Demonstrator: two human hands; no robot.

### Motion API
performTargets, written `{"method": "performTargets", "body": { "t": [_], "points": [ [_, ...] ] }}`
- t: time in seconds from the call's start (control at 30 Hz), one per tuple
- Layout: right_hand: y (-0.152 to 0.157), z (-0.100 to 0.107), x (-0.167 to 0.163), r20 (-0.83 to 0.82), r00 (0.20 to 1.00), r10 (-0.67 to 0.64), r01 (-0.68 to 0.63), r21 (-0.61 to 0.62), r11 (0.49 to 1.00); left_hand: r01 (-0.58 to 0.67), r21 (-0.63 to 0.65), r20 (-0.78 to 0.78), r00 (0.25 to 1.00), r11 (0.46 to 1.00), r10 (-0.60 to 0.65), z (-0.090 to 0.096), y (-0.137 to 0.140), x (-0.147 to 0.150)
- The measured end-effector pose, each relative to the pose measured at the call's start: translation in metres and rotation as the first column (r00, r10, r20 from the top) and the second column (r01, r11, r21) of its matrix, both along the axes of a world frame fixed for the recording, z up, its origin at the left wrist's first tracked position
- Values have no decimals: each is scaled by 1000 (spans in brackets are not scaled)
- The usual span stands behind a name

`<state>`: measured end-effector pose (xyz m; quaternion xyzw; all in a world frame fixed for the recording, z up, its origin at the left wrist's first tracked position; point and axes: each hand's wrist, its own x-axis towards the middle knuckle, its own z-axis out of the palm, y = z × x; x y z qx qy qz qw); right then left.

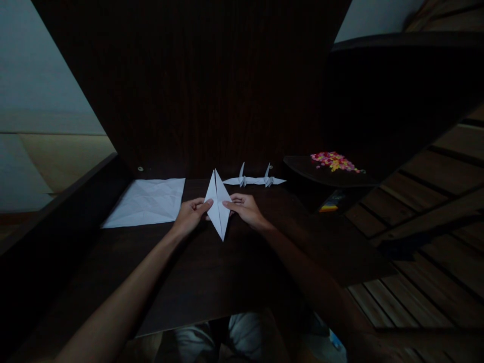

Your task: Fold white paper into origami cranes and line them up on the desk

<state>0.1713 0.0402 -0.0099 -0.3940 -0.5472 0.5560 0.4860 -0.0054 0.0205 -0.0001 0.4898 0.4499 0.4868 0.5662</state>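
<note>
A white sheet folded into a long diamond (218,214) is held upright above the dark desk, its slit end pointing away from me. My left hand (191,214) pinches its left corner, thumb on top and fingers behind. On the opposite corner, my right hand (245,207) grips in the same way. Just behind the diamond, two folded paper cranes, the nearer-middle crane (242,180) and the right crane (268,180), stand in a row against the back panel. A creased white paper sheet (147,202) lies flat to the left of my left hand.
Small colourful pieces (336,161) are heaped on a curved dark shelf (302,169) at the right. Below it sits a small box with a yellow stripe (328,207). A raised side board (64,201) edges the desk on the left.
</note>
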Motion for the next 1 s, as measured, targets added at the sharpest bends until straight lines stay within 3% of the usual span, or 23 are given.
{"method": "performTargets", "body": {
  "t": [0.27, 0.47, 0.63, 0.83, 1.0],
  "points": [
    [-2, -2, -3, -16, 999, -44, 44, -20, 999, 6, -29, -10, 1000, 1000, -6, -3, 0, -1],
    [-2, -1, -2, -2, 998, -68, 68, 49, 996, 32, -9, 20, 999, 999, -32, -4, 1, -2],
    [2, -4, 1, -34, 997, -67, 71, 125, 990, -51, 85, 74, 996, 995, 45, -4, 1, 1],
    [2, -1, 4, -21, 997, -73, 75, 131, 988, 14, 80, 124, 992, 997, -24, -3, 2, -3],
    [-2, 5, 8, -126, 991, 45, -37, 64, 997, 37, 48, 247, 968, 998, -47, -2, 2, -7]
  ]
}}
